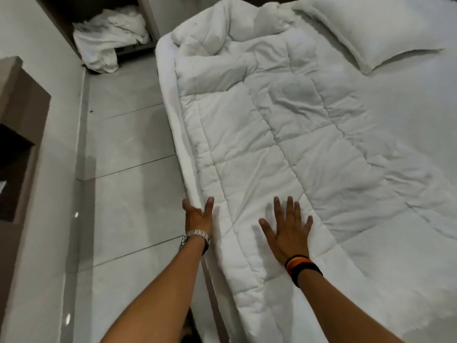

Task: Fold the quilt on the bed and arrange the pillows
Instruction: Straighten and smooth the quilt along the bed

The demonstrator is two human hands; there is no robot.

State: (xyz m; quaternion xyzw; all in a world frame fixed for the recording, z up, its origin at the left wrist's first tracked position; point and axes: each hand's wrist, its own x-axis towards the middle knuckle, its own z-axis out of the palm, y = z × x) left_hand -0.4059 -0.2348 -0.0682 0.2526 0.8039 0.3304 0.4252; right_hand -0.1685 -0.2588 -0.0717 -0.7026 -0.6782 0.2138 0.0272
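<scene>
A white stitched quilt [272, 134] lies as a long band along the left side of the bed [408, 194], bunched and crumpled at its far end. My right hand [288, 229] rests flat on the quilt's near part, fingers spread. My left hand [199, 215], with a watch on the wrist, sits at the quilt's left edge where it hangs over the bed side, thumb and fingers apart around the fold. One white pillow [366, 28] lies at the far right on the sheet.
Glossy grey floor tiles [123, 189] run along the left of the bed. A heap of white linen [108, 38] sits in a dark wooden niche at the far left. A brown wall unit [17, 134] juts out at the left edge.
</scene>
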